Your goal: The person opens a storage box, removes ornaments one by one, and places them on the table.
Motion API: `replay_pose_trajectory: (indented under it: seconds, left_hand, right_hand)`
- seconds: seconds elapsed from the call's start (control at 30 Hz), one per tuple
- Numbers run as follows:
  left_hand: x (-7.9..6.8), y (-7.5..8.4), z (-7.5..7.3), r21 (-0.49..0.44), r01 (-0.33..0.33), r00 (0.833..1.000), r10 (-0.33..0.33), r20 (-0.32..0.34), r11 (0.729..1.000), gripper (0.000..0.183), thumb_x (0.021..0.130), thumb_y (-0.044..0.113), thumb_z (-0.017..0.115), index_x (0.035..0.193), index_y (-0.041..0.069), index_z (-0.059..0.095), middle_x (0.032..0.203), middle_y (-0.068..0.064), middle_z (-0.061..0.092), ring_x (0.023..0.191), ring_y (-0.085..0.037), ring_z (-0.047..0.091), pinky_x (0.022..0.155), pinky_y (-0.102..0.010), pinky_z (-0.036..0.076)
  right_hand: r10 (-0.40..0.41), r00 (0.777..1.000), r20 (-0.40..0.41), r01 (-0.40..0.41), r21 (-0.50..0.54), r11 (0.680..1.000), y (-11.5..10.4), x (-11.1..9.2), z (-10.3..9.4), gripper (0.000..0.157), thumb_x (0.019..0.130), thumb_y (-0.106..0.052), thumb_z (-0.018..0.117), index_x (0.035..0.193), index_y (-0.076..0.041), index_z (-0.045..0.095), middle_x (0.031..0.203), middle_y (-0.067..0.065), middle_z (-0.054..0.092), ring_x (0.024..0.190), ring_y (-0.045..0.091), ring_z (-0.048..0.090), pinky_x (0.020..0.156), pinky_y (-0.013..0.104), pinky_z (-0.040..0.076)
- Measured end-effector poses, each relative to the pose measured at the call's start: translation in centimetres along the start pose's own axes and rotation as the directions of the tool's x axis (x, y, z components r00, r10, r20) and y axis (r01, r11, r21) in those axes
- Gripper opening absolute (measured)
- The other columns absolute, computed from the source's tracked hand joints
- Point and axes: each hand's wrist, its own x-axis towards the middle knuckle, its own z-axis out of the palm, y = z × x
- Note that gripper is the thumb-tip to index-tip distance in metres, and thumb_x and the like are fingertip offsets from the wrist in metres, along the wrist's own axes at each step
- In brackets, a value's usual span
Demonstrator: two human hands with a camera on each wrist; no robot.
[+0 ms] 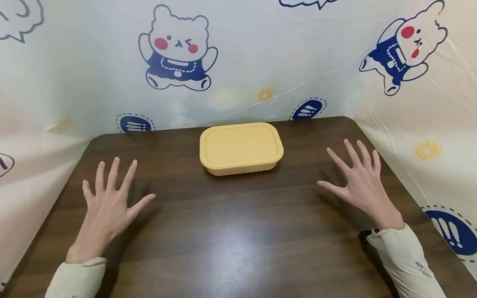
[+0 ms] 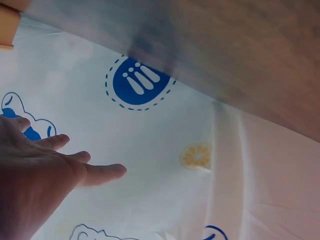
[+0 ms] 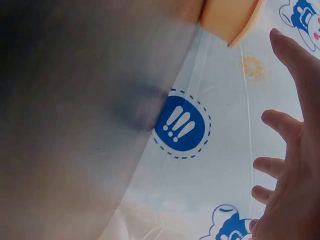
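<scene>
A yellow rectangular lidded box (image 1: 241,147) with rounded corners sits near the far edge of the table, its lid on. Left of it and nearer, my left hand (image 1: 108,211) is held over the tabletop with fingers spread, holding nothing. My right hand (image 1: 363,186) is likewise spread on the other side, apart from the box and holding nothing. The left wrist view shows the left hand (image 2: 45,165) from the side and a corner of the box (image 2: 7,27). In the right wrist view, part of the box (image 3: 230,20) appears beyond the right hand (image 3: 295,150).
The dark brown wooden table (image 1: 238,231) reflects light near its front. Behind and beside it hangs a pale curtain (image 1: 238,62) printed with bears, orange slices and blue ovals. Pale sleeves cover both forearms.
</scene>
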Motion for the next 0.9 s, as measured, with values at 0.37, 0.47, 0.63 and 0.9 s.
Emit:
replay_pose_trajectory:
  seconds: [0.37,0.47,0.63,0.9]
  left_hand:
    - [2.3,1.0,0.0,-0.001,-0.067,0.998,0.067,0.008,0.998,0.093,0.087,0.062,0.064,0.161,0.031,0.015,0.163,-0.018,0.016,0.149,-0.044,0.004,0.101,-0.082,0.009]
    - [3.1,1.9,0.0,-0.035,-0.069,0.997,0.07,0.028,0.997,0.088,0.09,0.061,0.06,0.16,0.03,0.018,0.159,-0.022,0.024,0.145,-0.048,0.015,0.1,-0.079,0.015]
    - [4.3,3.2,-0.2,-0.142,-0.038,0.996,0.049,0.076,0.989,0.072,0.099,0.054,0.051,0.16,0.029,0.021,0.147,-0.028,0.039,0.132,-0.051,0.033,0.098,-0.074,0.026]
    - [6.8,4.6,0.5,-0.279,0.015,0.988,0.029,0.154,0.96,0.068,0.101,0.057,0.043,0.158,0.022,0.029,0.133,-0.025,0.055,0.122,-0.044,0.051,0.101,-0.066,0.037]
  right_hand:
    - [-0.067,0.997,0.025,0.067,0.009,0.998,-1.3,2.8,0.0,0.088,0.078,-0.06,0.074,0.153,-0.026,0.041,0.162,0.019,0.023,0.15,0.04,0.008,0.111,0.071,0.009]
    - [-0.08,0.997,-0.004,0.08,0.044,0.996,-1.7,3.8,0.1,0.083,0.083,-0.053,0.075,0.153,-0.023,0.041,0.158,0.02,0.029,0.147,0.042,0.018,0.111,0.069,0.012]
    - [-0.078,0.993,-0.085,0.087,0.102,0.991,-2.9,5.9,0.6,0.071,0.091,-0.04,0.071,0.151,-0.014,0.043,0.144,0.021,0.046,0.133,0.042,0.037,0.106,0.065,0.021]
    - [-0.065,0.997,-0.052,0.075,0.213,0.974,-5.1,9.2,2.3,0.061,0.098,-0.039,0.063,0.147,-0.007,0.045,0.14,0.019,0.053,0.129,0.039,0.044,0.105,0.061,0.028]
